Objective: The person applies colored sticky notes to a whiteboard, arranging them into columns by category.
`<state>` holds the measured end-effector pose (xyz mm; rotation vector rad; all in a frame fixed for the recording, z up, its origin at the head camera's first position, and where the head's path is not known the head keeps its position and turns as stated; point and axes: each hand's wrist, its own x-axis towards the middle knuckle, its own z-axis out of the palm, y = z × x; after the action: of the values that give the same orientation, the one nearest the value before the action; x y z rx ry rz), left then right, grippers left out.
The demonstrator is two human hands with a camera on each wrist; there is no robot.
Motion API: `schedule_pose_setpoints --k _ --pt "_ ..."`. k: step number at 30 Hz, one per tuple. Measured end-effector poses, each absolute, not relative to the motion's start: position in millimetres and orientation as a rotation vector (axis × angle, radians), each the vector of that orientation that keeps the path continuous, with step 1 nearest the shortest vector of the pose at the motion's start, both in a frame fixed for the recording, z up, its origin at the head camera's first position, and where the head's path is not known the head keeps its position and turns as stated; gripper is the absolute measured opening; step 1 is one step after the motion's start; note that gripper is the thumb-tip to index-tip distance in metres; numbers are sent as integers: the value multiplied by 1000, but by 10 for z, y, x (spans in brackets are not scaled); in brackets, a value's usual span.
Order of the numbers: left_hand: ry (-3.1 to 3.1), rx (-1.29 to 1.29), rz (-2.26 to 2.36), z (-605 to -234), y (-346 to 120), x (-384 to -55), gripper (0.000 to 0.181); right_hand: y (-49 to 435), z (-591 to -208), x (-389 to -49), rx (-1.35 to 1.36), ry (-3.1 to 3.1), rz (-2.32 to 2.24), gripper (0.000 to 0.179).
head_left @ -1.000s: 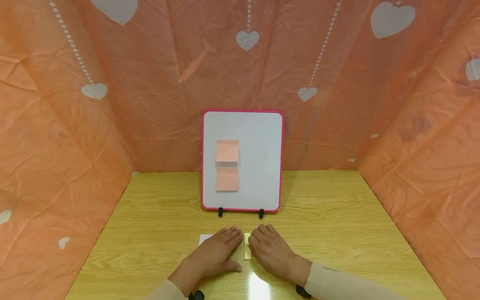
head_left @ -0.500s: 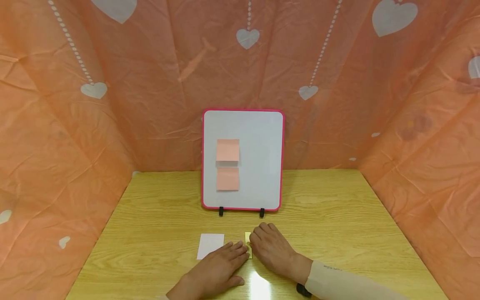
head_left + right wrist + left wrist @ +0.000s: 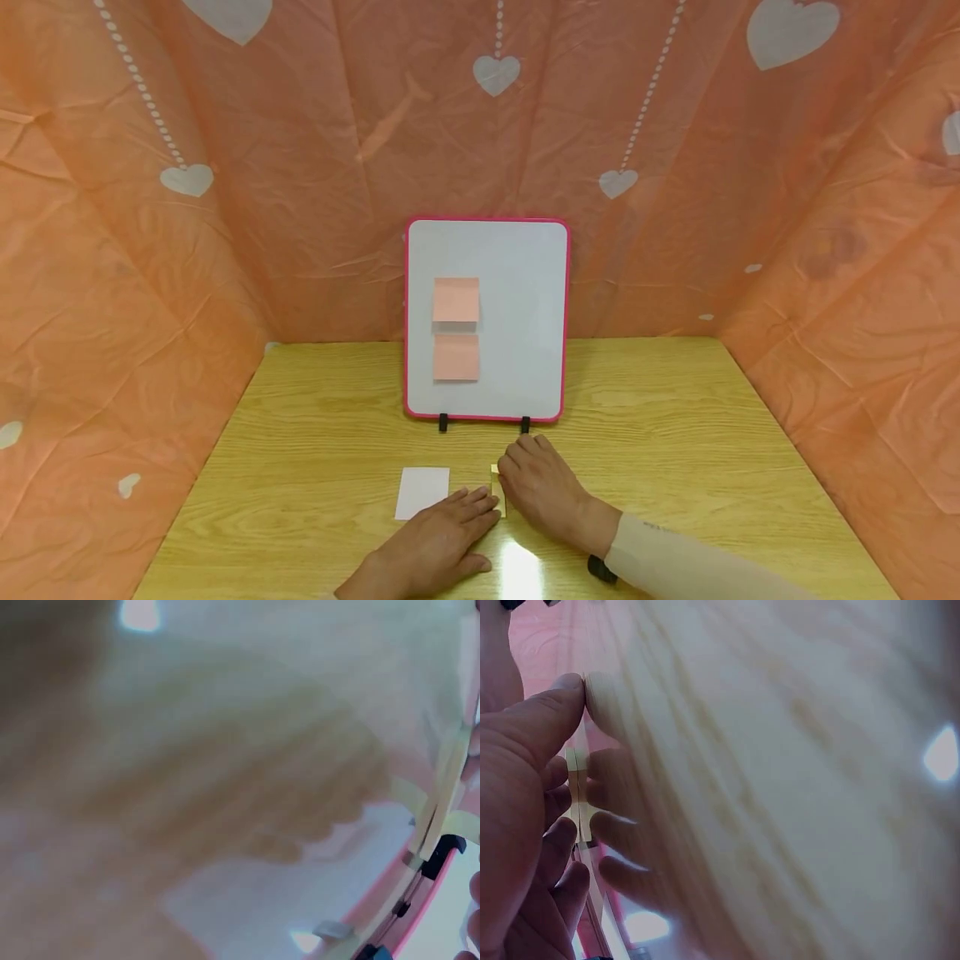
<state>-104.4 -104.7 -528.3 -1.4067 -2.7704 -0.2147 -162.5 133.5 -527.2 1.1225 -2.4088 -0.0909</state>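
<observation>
A yellow sticky note [image 3: 498, 490] lies on the table, largely covered by the hands in the head view. My right hand [image 3: 543, 492] is curled over its right side, pinching it near the far end. In the right wrist view, a pale yellow sheet [image 3: 459, 823] bends up from the table under the fingers. My left hand [image 3: 444, 537] lies flat with straight fingers, its fingertips pressing the near left edge of the yellow note. Beyond the left fingers sits a pale, whitish square of paper [image 3: 422, 492].
A whiteboard [image 3: 517, 317] with a pink frame stands upright behind the hands on black feet [image 3: 443, 422]. Two peach sticky notes [image 3: 456, 358] hang on its left half, one above the other. Orange cloth [image 3: 315, 208] with hearts encloses the wooden table [image 3: 660, 417].
My left hand has slid back toward me, uncovering the pale square, and its fingertips now rest on the yellow note's near end. My right hand has shifted slightly away from me.
</observation>
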Motion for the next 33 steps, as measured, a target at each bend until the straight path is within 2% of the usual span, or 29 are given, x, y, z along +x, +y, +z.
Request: schedule_pose_setpoints --k 33 --pt "-2815 -1414 -284 -5305 -1045 -1035 62 1329 -5083 -1964 941 -2407 34 16"
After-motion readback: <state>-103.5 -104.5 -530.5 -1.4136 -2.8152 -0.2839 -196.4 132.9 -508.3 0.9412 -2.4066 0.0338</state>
